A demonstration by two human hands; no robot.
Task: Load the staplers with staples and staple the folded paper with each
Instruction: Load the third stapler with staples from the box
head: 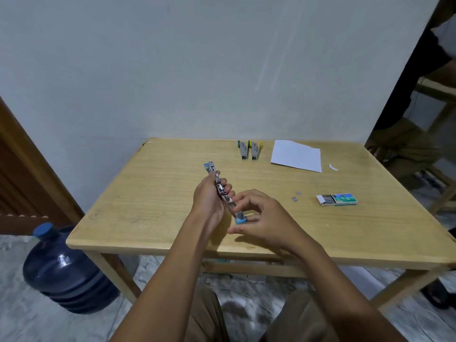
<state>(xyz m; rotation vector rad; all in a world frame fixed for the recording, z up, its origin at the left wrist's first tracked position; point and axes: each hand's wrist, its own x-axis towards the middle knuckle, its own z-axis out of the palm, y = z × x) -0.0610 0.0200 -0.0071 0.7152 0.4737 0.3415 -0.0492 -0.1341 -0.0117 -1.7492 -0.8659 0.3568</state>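
Observation:
A blue-tipped metal stapler (220,187) is swung fully open above the middle of the wooden table (153,193). My left hand (209,196) grips its middle. My right hand (259,215) pinches its near end by the blue cap, fingertips on the staple channel. Two more staplers, one green-tipped (243,150) and one yellow-tipped (255,150), lie side by side at the back. The folded white paper (297,155) lies to their right. An open staple box (336,200) sits at the right, with loose staple strips (296,196) beside it.
A small paper scrap (333,167) lies right of the sheet. A blue water jug (61,270) stands on the floor at the table's left corner. A wall runs directly behind the table. Another person's legs (407,144) and furniture are at the right.

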